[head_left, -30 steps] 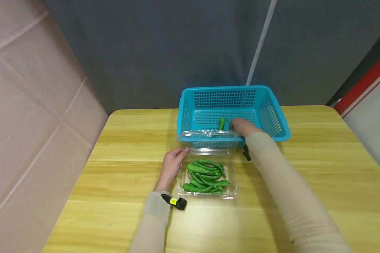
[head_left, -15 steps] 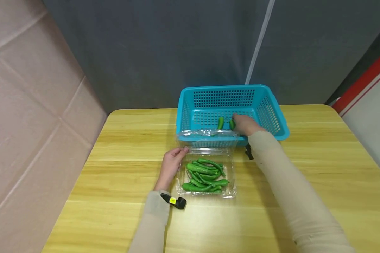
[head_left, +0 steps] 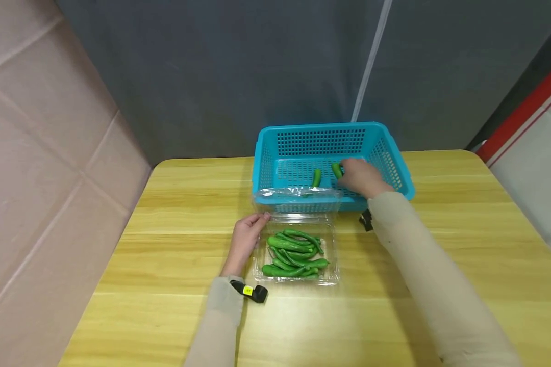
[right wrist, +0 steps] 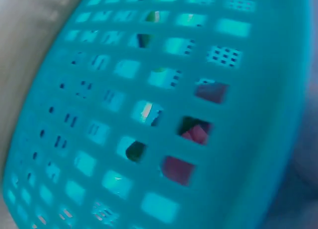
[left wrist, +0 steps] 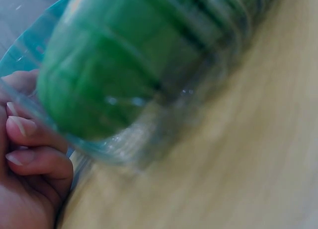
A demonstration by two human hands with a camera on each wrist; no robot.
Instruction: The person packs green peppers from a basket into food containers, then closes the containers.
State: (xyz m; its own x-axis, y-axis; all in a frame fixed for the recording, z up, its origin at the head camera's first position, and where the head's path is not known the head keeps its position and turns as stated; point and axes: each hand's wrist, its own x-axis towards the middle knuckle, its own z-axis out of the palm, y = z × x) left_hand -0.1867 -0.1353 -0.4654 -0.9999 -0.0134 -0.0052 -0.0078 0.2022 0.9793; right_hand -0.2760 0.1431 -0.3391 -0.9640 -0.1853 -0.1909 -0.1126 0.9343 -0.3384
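A clear plastic clamshell box [head_left: 334,275] with its lid [head_left: 298,192] raised holds several long green chili peppers [head_left: 294,255]. My left hand [head_left: 245,239] pinches the box's left edge near the hinge. In the left wrist view, curled fingers [left wrist: 42,164] lie against the clear plastic, with a blurred pepper [left wrist: 99,85] behind it. Inside the blue basket [head_left: 267,163], my right hand [head_left: 361,178] grips a green chili pepper [head_left: 336,170]. Another pepper [head_left: 317,177] rests left of it, partly behind the lid. The basket's perforated wall [right wrist: 124,90] mostly hides the right hand in its wrist view.
The basket stands near the back of the wooden table [head_left: 179,214], before a dark grey partition [head_left: 229,76]. The raised lid overlaps the basket's front rim in view. A pale padded wall [head_left: 50,153] is on the left.
My right hand has risen slightly and shifted a little right, with a pepper now showing in its fingers. The left hand keeps its place on the box.
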